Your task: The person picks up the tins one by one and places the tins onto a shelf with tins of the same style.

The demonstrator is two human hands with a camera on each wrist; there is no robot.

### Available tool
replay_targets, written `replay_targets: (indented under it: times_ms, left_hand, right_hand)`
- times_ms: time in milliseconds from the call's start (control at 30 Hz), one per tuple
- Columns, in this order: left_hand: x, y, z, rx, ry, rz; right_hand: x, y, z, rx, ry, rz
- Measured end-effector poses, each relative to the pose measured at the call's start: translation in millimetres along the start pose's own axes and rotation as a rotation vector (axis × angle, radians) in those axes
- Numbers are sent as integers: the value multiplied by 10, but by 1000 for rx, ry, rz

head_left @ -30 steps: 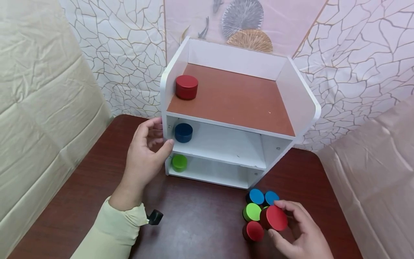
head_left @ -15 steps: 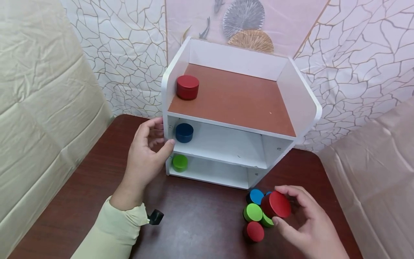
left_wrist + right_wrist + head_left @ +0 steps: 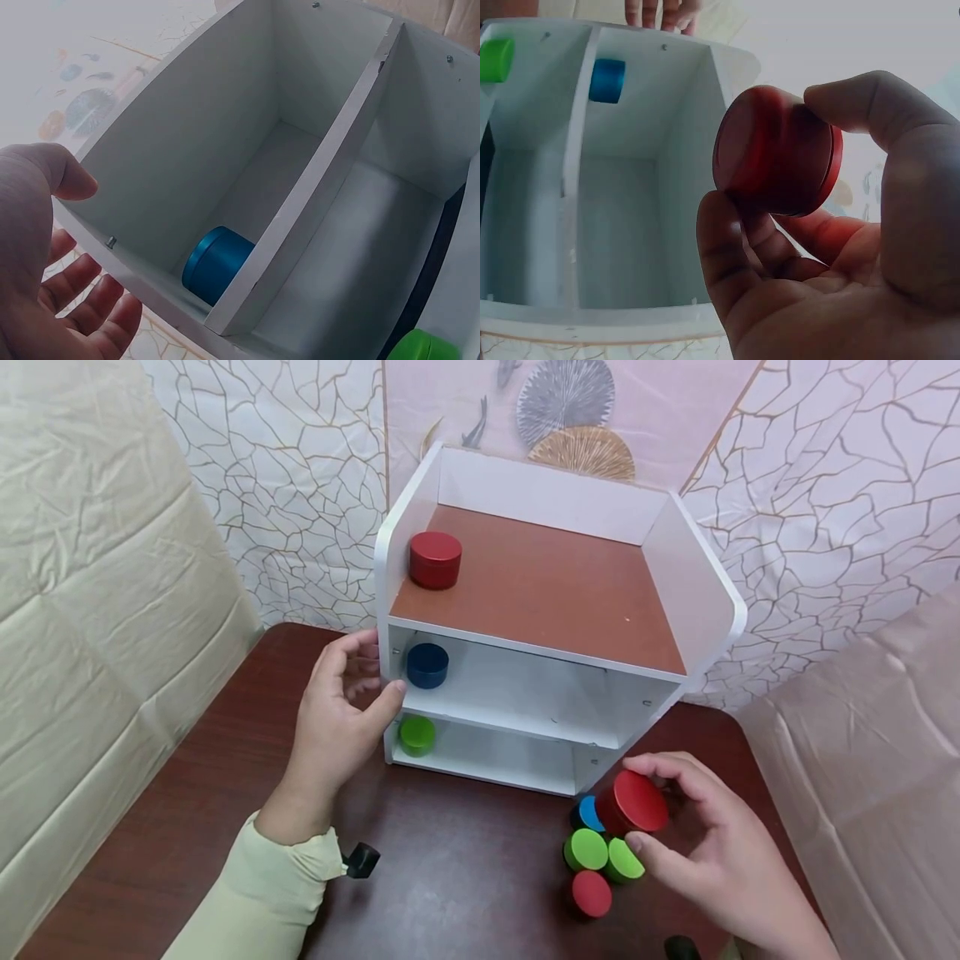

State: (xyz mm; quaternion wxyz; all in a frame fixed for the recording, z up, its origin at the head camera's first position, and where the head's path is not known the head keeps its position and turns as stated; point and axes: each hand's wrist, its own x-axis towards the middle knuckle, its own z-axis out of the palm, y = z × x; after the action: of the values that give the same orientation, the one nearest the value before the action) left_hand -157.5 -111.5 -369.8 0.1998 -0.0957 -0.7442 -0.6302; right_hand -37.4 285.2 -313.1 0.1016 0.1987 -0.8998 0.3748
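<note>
The person's right hand (image 3: 705, 827) has a shiny red round metallic tin (image 3: 637, 802) pinched between thumb and fingers, tilted with its flat face towards the near side. From where I stand it's just off the near right corner of a white shelf unit with a brown top board (image 3: 540, 593), partly hiding a blue round tin (image 3: 588, 814); I can't tell whether the two touch. Closer in, on the dark reddish-brown table (image 3: 450, 877), sit a left lime-green round tin (image 3: 586, 850) and a right lime-green round tin (image 3: 626, 860), side by side, with a smaller-looking red round tin (image 3: 592, 894) nearest of all.

Over on the left, the left hand (image 3: 341, 718) rests against the unit's left side panel, thumb at the near edge, fingers loosely bent and apart from the thumb. Along that left end, a dark red round tin (image 3: 435, 560) sits on the top board, a dark blue round tin (image 3: 427, 666) in the middle compartment and a bright green round tin (image 3: 417, 735) in the bottom one.
</note>
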Motion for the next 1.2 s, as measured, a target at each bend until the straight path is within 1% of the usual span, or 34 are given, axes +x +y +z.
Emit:
replay_targets:
  times_ms: [233,467,600,667,800,1033,1100,1200]
  left_hand:
    - [6,-1,1,-9,1,-1]
    - [0,-6,-4,-14,-3,-5]
    - [4,-19,-8,-16,-5,-3]
    - [7,-22,-10,-9,-6,0]
    - [8,-26,-12,2,-6,6]
    - [12,2,-20,-8,-11,-2]
    - [11,5,-22,-10,-10,-5]
    - [7,3,-21,-14,-7,-7]
  right_hand:
    - [219,-145,-111,85,-42,-56]
    - [422,-287,-217,71,-64,-66]
    - [537,-361,-272,83,-76,-73]
    - [596,-390,-292,81,-72,-99]
    - [709,-459,-325,114,-77,-140]
    - [919,-613,-411,113,-134,-117]
    - [1002,-626,-428,130,-153,-114]
    - [1151,-668,-465,128,-197,-82]
